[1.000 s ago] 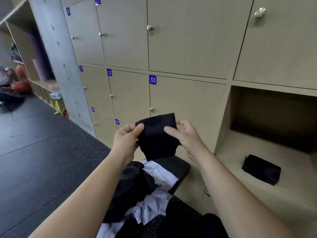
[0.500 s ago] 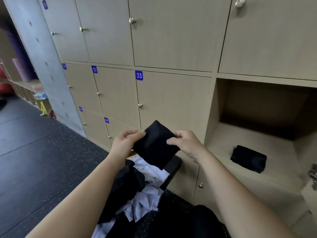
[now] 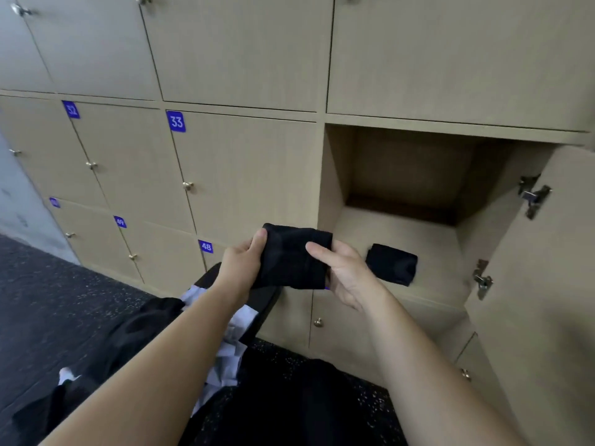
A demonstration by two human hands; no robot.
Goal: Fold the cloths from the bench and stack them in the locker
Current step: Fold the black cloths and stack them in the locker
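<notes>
Black folded cloth: held mid-air between both hands, just left of open beige wooden locker compartment. Held flat, likely so fold keeps shape before stacking. Left hand grip: thumb on top, fingers behind, pinching left edge. Right hand grip: same pinch, right edge. Second folded black cloth lies on locker floor, probable stack base. Unfolded black-and-white cloth heap on black padded tabletop below.

Closed beige locker doors fill the wall, w/ blue no. tags 32, 33, 49 & 48 at their top-left corners, plus small metal knobs. Dark speckled floor lower left; grey concrete wall far left, beside the doors.
</notes>
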